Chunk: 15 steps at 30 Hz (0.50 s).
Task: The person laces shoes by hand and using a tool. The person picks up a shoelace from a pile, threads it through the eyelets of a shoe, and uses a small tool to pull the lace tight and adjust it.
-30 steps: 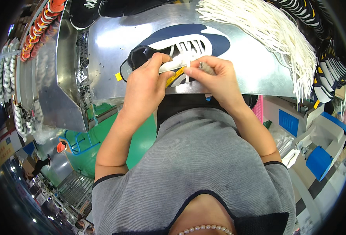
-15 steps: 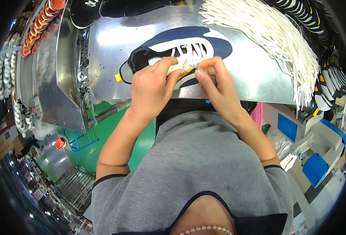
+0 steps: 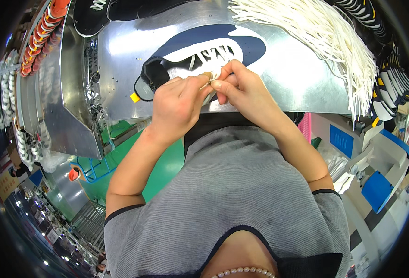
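A navy and white shoe upper point(image 3: 199, 41) with a yellow tab at its left end lies flat on the metal table. White shoelace point(image 3: 217, 54) runs in zigzags through its eyelet rows. Over the near edge of the upper, my left hand point(image 3: 179, 99) is closed, thumb and forefinger pinching the white lace. Fingertips of my right hand point(image 3: 239, 88) meet the left ones there, closed on the lace too. Both hands hide the near side of the upper.
A thick bundle of white laces point(image 3: 311, 51) covers the table's right side. Dark shoe uppers point(image 3: 139, 7) lie at the far edge. Stacked uppers point(image 3: 392, 95) hang at the right, orange ones point(image 3: 42, 37) at the left. A metal bin wall point(image 3: 77, 102) borders the table's left.
My right hand has moved left, bringing its fingertips against my left hand's at the lace. The view has shifted slightly, so the upper appears a little further left and up.
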Available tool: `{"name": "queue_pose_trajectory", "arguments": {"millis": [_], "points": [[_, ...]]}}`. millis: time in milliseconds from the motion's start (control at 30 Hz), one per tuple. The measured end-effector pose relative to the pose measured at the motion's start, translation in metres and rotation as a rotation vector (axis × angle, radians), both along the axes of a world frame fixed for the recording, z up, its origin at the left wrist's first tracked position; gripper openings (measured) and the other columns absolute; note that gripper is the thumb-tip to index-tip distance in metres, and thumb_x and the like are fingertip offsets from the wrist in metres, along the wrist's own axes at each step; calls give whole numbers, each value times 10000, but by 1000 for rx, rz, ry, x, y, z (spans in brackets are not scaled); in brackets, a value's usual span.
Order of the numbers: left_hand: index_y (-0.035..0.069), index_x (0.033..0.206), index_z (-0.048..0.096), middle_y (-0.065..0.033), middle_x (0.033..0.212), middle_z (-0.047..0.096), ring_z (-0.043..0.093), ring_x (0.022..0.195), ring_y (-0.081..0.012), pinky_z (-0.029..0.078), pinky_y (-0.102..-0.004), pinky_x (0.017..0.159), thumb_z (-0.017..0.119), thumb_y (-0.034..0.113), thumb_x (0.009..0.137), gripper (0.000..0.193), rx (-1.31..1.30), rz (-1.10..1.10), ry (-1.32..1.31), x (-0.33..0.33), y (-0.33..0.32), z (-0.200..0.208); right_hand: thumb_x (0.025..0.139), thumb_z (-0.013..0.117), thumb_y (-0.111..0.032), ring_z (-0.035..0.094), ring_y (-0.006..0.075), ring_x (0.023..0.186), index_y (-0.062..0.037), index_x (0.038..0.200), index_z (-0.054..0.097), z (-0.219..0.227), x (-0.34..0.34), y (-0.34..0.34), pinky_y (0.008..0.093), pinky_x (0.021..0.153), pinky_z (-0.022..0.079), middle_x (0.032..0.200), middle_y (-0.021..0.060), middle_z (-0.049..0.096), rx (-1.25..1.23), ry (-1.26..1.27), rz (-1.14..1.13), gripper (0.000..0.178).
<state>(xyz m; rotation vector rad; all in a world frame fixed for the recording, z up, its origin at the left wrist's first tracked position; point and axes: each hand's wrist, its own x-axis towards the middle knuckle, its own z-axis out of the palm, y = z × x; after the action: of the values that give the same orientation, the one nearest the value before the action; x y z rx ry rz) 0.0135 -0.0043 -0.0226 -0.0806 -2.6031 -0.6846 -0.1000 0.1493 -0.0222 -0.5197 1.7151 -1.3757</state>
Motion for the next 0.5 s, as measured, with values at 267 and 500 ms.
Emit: {"name": "queue_pose_trajectory", "arguments": {"millis": [267,500], "points": [[23,1039,623,-103,826,669,578,596,-260,459,-342,544,771,27,790,289,7,-72,0,4,10,-1,999,508,-175,641,361,653,-6,961,483,-9,19,-6,438,652,503,699,184,633,54,237,-105,175],[-21,1074,615,-95,937,700,683,796,-171,539,-294,738,650,55,930,166,591,90,-561,21,7,36,969,600,-238,621,242,589,-57,989,597,17,-19,56,367,583,476,688,131,629,137,419,115,182]]}}
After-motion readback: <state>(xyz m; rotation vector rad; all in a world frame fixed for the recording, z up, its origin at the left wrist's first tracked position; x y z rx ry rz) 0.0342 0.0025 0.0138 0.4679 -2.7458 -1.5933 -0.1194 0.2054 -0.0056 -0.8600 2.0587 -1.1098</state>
